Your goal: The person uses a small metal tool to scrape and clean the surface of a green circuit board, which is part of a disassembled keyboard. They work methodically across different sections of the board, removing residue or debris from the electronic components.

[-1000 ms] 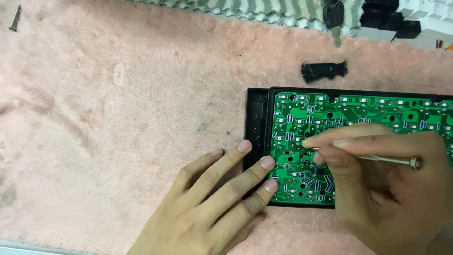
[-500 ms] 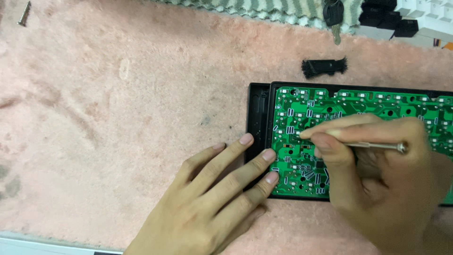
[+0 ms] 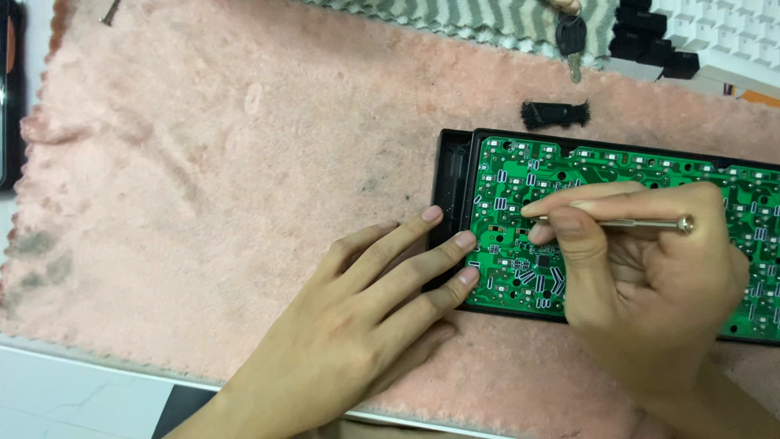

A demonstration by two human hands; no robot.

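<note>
We work on a fuzzy pink cloth mat (image 3: 203,203). The long black plastic tray (image 3: 452,175) with the flat green circuit board (image 3: 569,167) lies at 3 o'clock, its long side running from 9 to 3. Our left hand (image 3: 357,325) lies flat, fingers apart, pressing its 9 o'clock end. Our right hand (image 3: 642,284) pinches a thin silver metal tool (image 3: 642,221), tip pointing to 9 o'clock. We should press gently and keep the tray from sliding.
</note>
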